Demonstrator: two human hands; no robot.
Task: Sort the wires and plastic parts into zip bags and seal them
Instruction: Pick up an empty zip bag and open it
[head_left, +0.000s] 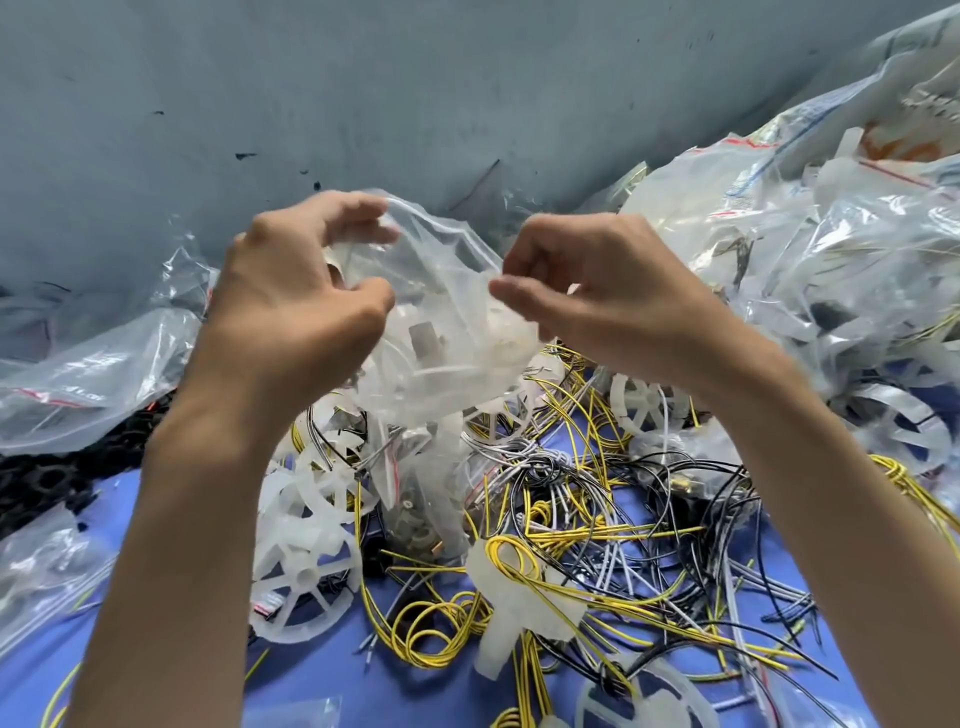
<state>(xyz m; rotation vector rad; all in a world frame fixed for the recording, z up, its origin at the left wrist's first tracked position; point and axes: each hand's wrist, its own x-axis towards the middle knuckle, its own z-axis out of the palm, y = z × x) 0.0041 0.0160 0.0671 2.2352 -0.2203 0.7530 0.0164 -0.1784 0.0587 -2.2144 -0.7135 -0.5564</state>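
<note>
1. The clear zip bag (447, 291), loaded with translucent white plastic parts (431, 348), is held in the air between both hands; its mouth faces up and looks unsealed, though the zip strip itself is hard to trace.
2. The left hand (296, 301) has its grip clamped on the left side of the bag's mouth, thumb and curled fingers closed on the film; the right hand (613, 296) pinches the right edge between thumb and fingertips.
3. The step in hand seems to be closing the mouth; to do it well, pull the two edges taut so the strips line up, shake the parts down clear of the opening, press from one corner across to the other, and let trapped air out first.
4. Directly below the bag lies a tangle of yellow, black and grey wires (571, 525) with white spoked plastic wheels (306, 571) on the blue surface (322, 675); nothing from it should snag in the seal.
5. Right of the bag rises a heap of filled clear bags (831, 234); left of it lies another clear bag with a red strip (88, 379), and black plastic parts (47, 473) below that.
</note>
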